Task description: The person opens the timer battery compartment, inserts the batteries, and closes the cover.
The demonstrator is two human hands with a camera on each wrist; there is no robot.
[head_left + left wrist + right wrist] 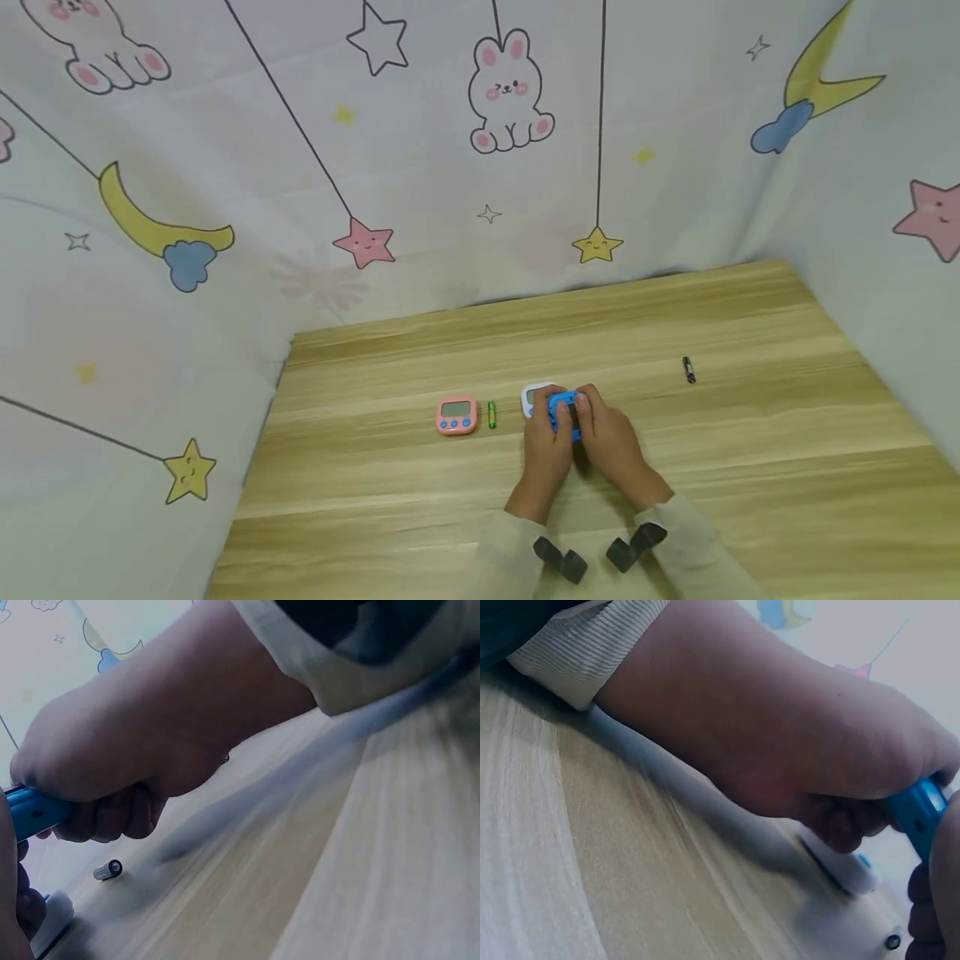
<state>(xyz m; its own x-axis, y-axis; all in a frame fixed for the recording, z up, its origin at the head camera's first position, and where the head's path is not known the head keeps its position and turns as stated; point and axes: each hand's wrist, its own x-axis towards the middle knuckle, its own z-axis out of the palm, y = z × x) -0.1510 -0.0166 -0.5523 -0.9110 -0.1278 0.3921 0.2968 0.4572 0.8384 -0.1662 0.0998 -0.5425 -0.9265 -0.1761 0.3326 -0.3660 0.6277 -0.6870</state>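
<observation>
Both hands hold a blue digital timer [558, 408] between them, just above the table. My left hand [547, 454] grips its left side, thumb lying over the upward face. On the other side, my right hand [613, 446] grips it with the thumb along the edge. A dark area shows on the timer between the thumbs; the fingers hide much of the rest. In the right wrist view the blue casing [921, 814] shows between the hands. Partly covered by the left hand, a white timer [529, 400] lies on the table behind them.
To the left, a pink timer [457, 416] with blue buttons lies beside a green battery [492, 415]. A dark battery [689, 370] lies further right on the wooden table [360, 492]. A printed cloth [435, 183] hangs behind and at the sides.
</observation>
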